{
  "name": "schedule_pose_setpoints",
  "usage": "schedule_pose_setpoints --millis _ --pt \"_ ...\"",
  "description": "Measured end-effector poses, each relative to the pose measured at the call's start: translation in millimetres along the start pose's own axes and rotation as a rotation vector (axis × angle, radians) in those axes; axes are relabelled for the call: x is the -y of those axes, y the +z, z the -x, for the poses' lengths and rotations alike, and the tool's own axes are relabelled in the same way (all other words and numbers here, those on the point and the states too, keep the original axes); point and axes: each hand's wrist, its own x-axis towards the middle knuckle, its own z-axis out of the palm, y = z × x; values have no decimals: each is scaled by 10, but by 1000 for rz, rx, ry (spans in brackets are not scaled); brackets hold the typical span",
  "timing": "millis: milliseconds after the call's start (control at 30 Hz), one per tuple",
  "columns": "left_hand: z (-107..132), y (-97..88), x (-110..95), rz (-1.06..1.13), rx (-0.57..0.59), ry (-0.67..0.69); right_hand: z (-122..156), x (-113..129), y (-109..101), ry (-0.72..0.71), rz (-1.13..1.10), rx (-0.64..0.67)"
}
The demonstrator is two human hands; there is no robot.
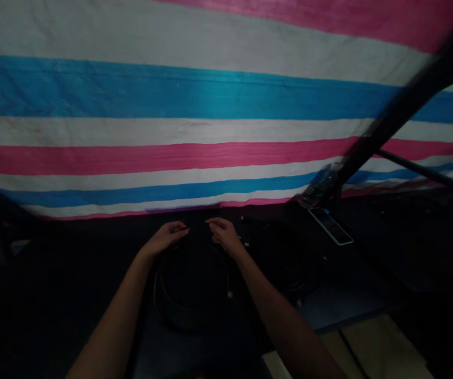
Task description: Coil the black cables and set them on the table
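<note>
A thin dark cable (179,306) lies in a loose loop on the black table, under and between my hands. One of its ends, or that of another cable, shows a pale connector (230,295) below my right hand. My left hand (167,237) is closed in a pinch on a dark, thin piece of cable whose tip pokes out toward the right. Facing it across a small gap, my right hand (225,235) has its fingers bent and drawn together. What lies between those fingers is too dark to make out.
More coiled black cables (289,281) with small pale plugs lie right of my right arm. A phone (332,227) rests beyond them, near a clear plastic bottle (321,185). A dark slanted frame bar (392,123) crosses the right side. Striped sheeting (210,95) hangs behind the table.
</note>
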Motion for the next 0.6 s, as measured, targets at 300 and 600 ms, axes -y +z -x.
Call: schedule_pose_setpoints --millis 300,600 --pt "-127 -10 107 213 -36 63 69 80 -66 40 -23 43" --pt "-53 -115 109 227 248 -147 130 187 -119 262 -114 345"
